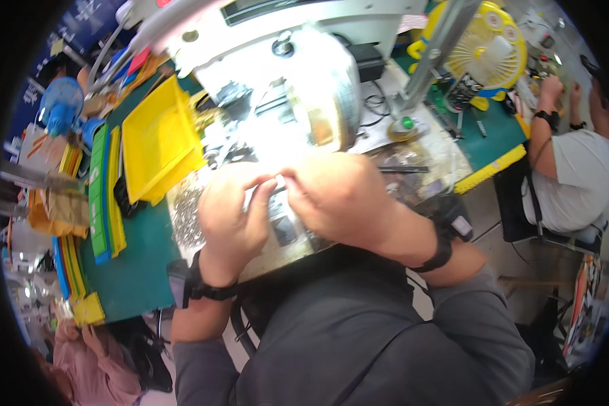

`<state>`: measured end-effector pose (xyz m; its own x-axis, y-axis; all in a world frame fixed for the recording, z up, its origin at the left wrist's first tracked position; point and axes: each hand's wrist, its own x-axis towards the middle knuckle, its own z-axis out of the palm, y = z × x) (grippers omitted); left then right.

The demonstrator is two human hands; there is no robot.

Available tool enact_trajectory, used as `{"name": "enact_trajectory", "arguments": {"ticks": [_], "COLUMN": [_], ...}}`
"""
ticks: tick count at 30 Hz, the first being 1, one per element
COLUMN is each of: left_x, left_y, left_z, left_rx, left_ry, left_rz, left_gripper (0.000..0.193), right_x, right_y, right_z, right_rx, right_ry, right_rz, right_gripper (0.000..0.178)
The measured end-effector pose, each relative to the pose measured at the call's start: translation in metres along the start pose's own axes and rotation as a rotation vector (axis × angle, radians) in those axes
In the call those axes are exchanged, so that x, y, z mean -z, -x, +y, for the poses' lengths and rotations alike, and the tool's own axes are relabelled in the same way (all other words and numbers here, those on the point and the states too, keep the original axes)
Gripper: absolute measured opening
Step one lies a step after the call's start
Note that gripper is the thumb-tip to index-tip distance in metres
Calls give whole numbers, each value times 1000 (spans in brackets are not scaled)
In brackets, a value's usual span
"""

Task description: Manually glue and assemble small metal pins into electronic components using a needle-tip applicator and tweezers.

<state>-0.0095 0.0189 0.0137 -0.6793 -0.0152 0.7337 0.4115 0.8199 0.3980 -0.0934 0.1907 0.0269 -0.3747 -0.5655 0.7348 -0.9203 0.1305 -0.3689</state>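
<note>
Here, a small pale part [279, 184], too bright and too small to name more closely, is sitting pinched between the fingertips of both hands, right in the middle of the bench under a strong glare. The left hand [231, 215] is curling around it from the left, thumb and forefinger closing on the piece, the other fingers folding in. The right hand [338, 196] is meeting it from the right, its fingertips pressing on the same piece and its back turning toward the camera. Both wrists are wearing dark bands.

Just beneath the hands, a flat tray [183, 216] of small metal pieces is lying on the green work mat [139, 267], with a small dark component showing between the two hands. Left of it and a little farther off, a yellow plastic bin [157, 139] is tilting on the mat, and beside that, green and yellow strips [105, 196] are standing in a stack along the mat's left edge. Beyond the hands, a lit white machine [298, 81] is glaring over the bench. Far to the right, a yellow desk fan [488, 47] is standing on the bench, and another person in a white shirt [575, 179] is sitting near it, hands raised to the bench.
</note>
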Motion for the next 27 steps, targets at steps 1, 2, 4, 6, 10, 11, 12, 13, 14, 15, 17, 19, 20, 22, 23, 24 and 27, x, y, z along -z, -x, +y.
{"name": "enact_trajectory", "arguments": {"ticks": [1,2,4,6,10,11,12,13,14,15,17,19,20,22,23,24,27], "left_x": [1,1,0,-1,-3,-6,-7,-6,-9,-10,-11,-12,-12,-9,-8,-7,-7], "left_y": [1,2,2,1,-1,1,1,2,2,3,3,5,7,8,7,6,6], "left_z": [-1,-1,-4,-3,2,2,1,1,1,2,4,-1,-2,-1,-2,-3,-3], "left_rx": [18,36,37,43,-28,-7,14,24,15,42,71,62,63,90,62,36,52], "left_ry": [-19,-36,-8,48,39,37,34,49,58,86,96,100,96,77,80,82,72], "left_rz": [-15,-33,-16,-18,-24,-12,-1,-41,-40,-24,-28,-20,-16,-33,-42,-51,-37], "left_gripper": [13,13,12,11,6,6,7,8,8,7,4,4,5,4,5,8,8], "right_x": [0,-1,-4,-4,18,36,50,73,95,124,183,217,223,230,227,233,252], "right_y": [0,0,1,4,32,38,48,53,51,44,26,12,5,-6,-9,-7,-13], "right_z": [1,2,4,6,10,17,40,64,86,117,164,198,203,212,222,226,226], "right_rx": [-24,-28,28,35,-34,-89,-90,-208,-322,-474,-613,-542,-539,-667,-670,-668,-557], "right_ry": [-40,-4,-23,31,-138,-200,-90,-90,-46,-234,-135,94,93,374,281,271,838], "right_rz": [-4,3,22,3,-5,-53,-38,-11,209,394,755,824,827,475,428,419,616], "right_gripper": [9,9,10,13,23,25,21,17,13,12,21,30,30,39,43,43,55]}}
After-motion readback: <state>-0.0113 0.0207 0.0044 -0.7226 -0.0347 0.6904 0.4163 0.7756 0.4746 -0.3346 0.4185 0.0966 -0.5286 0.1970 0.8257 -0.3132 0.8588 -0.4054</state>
